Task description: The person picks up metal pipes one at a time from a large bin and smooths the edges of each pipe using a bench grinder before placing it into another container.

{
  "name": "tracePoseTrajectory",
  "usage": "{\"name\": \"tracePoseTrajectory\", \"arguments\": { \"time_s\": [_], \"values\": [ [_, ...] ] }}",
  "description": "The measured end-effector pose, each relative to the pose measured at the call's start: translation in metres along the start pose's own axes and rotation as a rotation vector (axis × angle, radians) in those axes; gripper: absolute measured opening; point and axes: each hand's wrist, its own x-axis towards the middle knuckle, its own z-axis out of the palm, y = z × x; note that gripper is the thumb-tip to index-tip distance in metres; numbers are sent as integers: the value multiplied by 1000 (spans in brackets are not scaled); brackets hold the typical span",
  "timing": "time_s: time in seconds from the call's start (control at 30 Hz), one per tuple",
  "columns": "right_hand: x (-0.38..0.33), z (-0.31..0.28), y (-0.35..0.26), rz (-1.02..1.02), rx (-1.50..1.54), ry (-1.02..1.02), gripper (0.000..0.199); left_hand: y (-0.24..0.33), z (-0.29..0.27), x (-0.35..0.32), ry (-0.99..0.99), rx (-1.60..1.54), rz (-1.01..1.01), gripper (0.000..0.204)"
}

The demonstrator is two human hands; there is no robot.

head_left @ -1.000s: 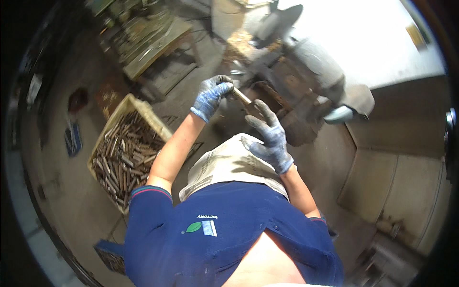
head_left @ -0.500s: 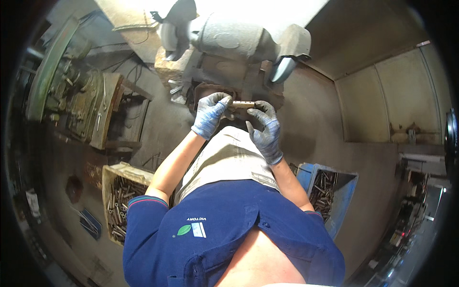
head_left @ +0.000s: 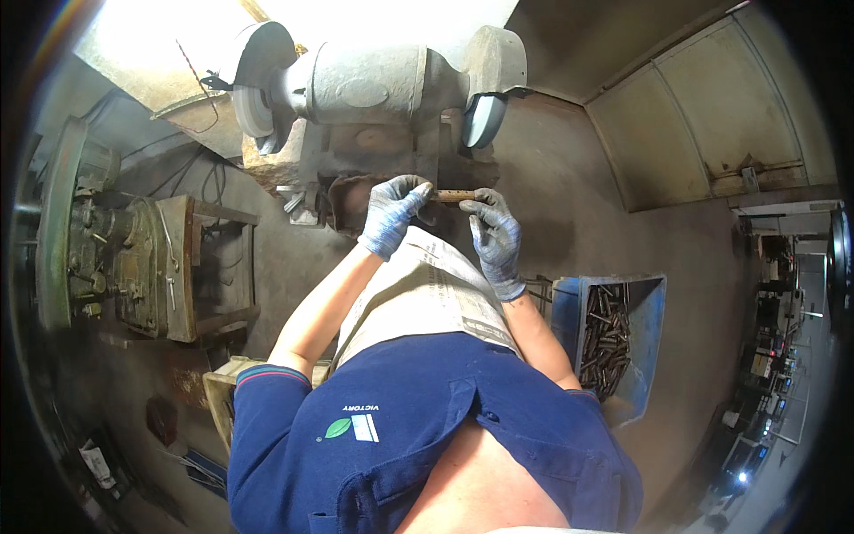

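head view shows a person standing in front of a grey bench grinder (head_left: 374, 84), looking down at both gloved hands. the left hand (head_left: 391, 214) and the right hand (head_left: 494, 236) hold one short brown metal rod (head_left: 455, 195) between them. the rod lies about level, just below the grinder body and between its two wheels. the grip of the left hand is closed around the left end of the rod, fingers curled over it. the grip of the right hand is closed on the right end, with the fingertips pinching it from below and the palm turned to the camera. both hands wear blue-grey work gloves.

the left grinding wheel (head_left: 253, 89) is pale, the right wheel (head_left: 485, 116) sits under a round guard. the rod is near the right wheel but apart from it; i cannot tell any contact.

a sheet of newspaper (head_left: 427, 289) covers the lap of the person like an apron, under the forearms. at the person's right, on the floor, a blue crate (head_left: 649, 307) holds many dark rods of the same kind. at the left stands an old green machine (head_left: 89, 240) next to a rusty metal stand (head_left: 209, 267). the person wears a dark blue polo shirt (head_left: 400, 436).
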Motion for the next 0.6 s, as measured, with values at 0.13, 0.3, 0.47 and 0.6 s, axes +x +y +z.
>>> {"name": "tracePoseTrajectory", "arguments": {
  "time_s": [0.13, 0.3, 0.47, 0.6],
  "values": [
    [0, 1, 5, 10, 72, 58, 15, 9, -2, 4, -17, -63, -7, 19],
    [-2, -2, 17, 34, 96, 116, 14, 4, -3, 3, -45, 130, 62, 14],
    [4, -5, 18, -8, -23, 119, 17, 11, 6, 13, 14, 267, -10, 13],
    [13, -18, 31, -121, -242, 89, 23, -5, 8, 31, 9, 218, -8, 13]
  ]
}}
